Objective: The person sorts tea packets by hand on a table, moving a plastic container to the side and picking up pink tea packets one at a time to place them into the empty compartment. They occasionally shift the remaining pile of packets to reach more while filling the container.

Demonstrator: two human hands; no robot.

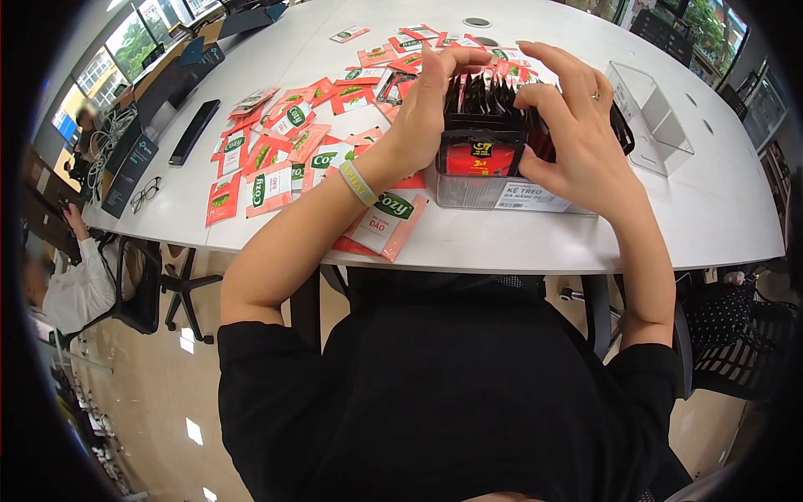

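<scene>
A clear plastic box point(468, 192) packed with upright black-and-red G7 coffee sachets point(483, 157) stands near the table's front edge, its white label facing me. My left hand point(424, 109) lies along the box's left side, fingers stretched toward the back, with nothing seen in its grasp. At the right, my right hand point(573, 125) has its thumb by the front sachet and its index finger bent onto the sachet tops, pinching some of them. Its other fingers reach over the back. Red-and-white Cozy tea sachets point(293, 119) lie scattered left of and behind the box.
An empty-looking clear plastic holder point(661, 125) stands right of the box. On the left are a black phone-like device point(195, 132), eyeglasses point(145, 194) and a dark carton with white cables point(125, 163). A seated person point(79, 280) is at far left.
</scene>
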